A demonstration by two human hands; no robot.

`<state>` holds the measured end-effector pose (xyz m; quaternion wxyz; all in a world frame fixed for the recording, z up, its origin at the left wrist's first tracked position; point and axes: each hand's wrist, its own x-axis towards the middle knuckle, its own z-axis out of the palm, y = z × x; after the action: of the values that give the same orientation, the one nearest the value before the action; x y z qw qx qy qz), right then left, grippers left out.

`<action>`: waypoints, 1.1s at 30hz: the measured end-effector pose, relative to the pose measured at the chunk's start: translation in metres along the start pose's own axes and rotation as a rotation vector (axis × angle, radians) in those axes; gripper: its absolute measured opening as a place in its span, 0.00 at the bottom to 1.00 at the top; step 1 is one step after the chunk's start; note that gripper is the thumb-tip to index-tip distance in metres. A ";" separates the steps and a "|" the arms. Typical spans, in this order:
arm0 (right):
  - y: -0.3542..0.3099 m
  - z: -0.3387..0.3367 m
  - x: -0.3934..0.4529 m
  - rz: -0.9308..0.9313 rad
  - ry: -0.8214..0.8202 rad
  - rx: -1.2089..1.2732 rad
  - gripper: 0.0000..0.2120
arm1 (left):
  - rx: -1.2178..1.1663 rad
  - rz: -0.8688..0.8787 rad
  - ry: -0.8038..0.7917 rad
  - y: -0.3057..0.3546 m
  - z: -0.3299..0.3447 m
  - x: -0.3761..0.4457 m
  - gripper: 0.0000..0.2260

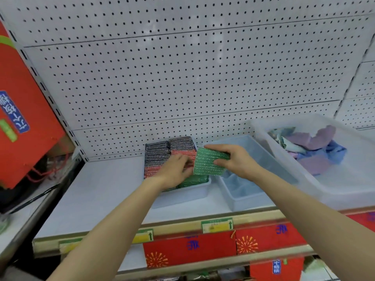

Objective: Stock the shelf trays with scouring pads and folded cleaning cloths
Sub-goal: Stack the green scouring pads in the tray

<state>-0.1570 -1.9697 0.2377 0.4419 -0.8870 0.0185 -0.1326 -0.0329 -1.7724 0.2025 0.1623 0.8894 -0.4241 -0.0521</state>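
Right hand (236, 161) pinches 1 green scouring pad (209, 162) at frame centre; left hand (174, 171), fingers curled, presses the pads in the tray (182, 196).

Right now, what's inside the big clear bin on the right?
The bin holds loose crumpled cloths, purple, blue and some teal, piled toward the back. Its front floor shows bare. Whatever lies under the pile is covered.
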 end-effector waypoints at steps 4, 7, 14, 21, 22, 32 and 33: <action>-0.008 0.031 0.005 -0.078 -0.050 -0.025 0.26 | 0.018 -0.029 0.068 -0.037 0.004 -0.015 0.26; -0.006 0.056 0.015 -0.132 -0.038 -0.177 0.26 | 0.047 -0.099 0.039 -0.056 0.022 -0.030 0.30; 0.019 0.085 0.021 -0.365 -0.187 -0.767 0.26 | 0.224 -0.090 0.016 -0.066 0.036 -0.037 0.42; 0.029 0.091 0.018 -0.247 -0.077 -0.520 0.24 | 0.225 -0.037 0.096 -0.062 0.036 -0.044 0.28; 0.030 0.093 0.014 -0.248 -0.103 -0.538 0.24 | 0.227 -0.005 0.130 -0.061 0.035 -0.046 0.26; 0.036 0.094 0.016 -0.500 -0.135 -0.697 0.24 | 0.318 0.234 0.143 -0.058 0.034 -0.058 0.24; 0.040 0.095 0.016 -0.473 -0.161 -0.695 0.24 | 0.329 0.220 0.120 -0.059 0.035 -0.057 0.24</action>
<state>-0.1142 -1.9221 0.1550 0.0739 -0.9705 -0.1766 -0.1465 -0.0332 -1.7023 0.1473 0.0444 0.8537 -0.5112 0.0889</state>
